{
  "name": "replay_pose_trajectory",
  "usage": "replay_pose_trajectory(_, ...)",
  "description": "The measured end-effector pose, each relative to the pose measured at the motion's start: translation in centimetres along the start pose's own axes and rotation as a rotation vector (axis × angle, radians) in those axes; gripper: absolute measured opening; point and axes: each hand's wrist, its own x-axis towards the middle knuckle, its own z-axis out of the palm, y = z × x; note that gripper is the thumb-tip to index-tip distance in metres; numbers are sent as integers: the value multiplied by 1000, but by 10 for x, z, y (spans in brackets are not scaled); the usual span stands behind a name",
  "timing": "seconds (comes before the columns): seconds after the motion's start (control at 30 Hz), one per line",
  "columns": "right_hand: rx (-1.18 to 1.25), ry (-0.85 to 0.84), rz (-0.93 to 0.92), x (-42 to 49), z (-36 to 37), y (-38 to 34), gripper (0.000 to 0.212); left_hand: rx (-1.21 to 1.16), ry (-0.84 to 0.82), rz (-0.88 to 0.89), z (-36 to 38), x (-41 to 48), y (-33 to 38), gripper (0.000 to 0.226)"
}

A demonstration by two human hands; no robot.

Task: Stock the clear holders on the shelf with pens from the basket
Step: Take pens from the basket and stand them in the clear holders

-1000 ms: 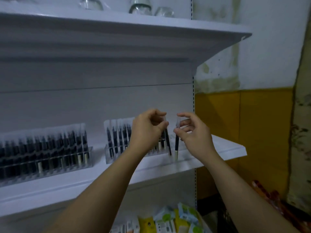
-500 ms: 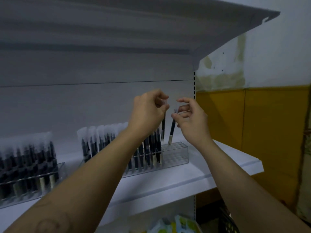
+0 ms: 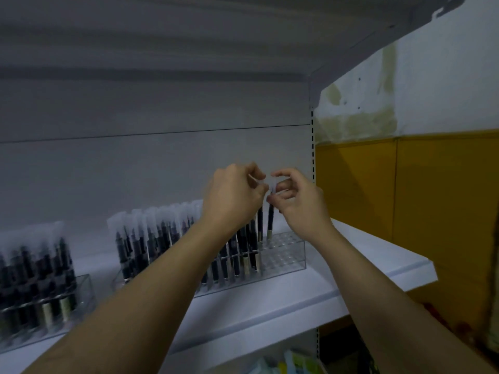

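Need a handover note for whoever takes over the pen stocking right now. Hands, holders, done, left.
Left hand: grips a pen by its top, tip down at the right holder.
Right hand: pinches a second pen beside it, tip at the first empty holes.
Done: left holder looks full; right holder is filled except its right end.
Left: seat both pens, then fill the empty holes. The basket is out of view.

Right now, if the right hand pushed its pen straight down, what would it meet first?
Likely the empty holes of the clear holder, right under the pen tip; depth is unclear.
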Motion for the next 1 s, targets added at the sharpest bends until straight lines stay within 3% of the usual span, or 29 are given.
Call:
replay_pose_trajectory(0.13, -222, -236, 0, -12, 1, 4, 44, 101, -4, -40, 1, -1, 0, 15)
replay_pose_trajectory(0.37, -390, -399, 4, -23, -7, 0, 74, 174, -26, -98, -4, 11, 5, 18)
replay_pose_trajectory(0.67, -398, -426, 30, -28, -9, -2, 80, 224, -155, -94, -1, 10, 7, 10)
replay_pose_trajectory(0.87, -402, -366, 91, -41, -10, -8, 92, 299, -155, -39, -8, -9, 6, 39)
replay_pose_trajectory(1.0, -473, -301, 51, -47, -20, -22, 82, 319, -136, 84, -30, -28, 8, 46)
